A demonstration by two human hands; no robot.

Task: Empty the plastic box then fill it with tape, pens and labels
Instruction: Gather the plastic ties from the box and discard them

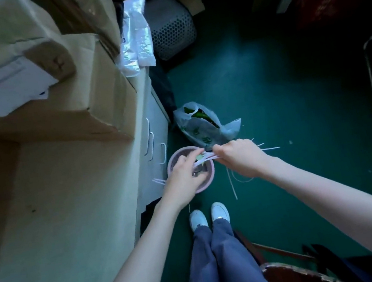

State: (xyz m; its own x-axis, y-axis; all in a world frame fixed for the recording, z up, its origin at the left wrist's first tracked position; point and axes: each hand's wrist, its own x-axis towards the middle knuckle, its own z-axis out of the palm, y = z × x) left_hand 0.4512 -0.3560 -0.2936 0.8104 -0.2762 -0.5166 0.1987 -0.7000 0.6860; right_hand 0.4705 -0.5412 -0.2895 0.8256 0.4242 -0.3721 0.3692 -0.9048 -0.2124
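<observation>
Both my hands hold a bundle of thin white strips above a small round pink bin that stands on the green floor beside the desk. My left hand grips the bundle's left part over the bin's opening. My right hand is closed on its right part, and strip ends stick out past it to the right. One long strip hangs down below my right hand. No plastic box, tape, pens or labels are in view.
A pale desk on the left carries cardboard boxes and a silvery bag. Drawers with handles face the bin. A white plastic bag lies behind the bin, a grey perforated basket further back. A chair stands near my legs.
</observation>
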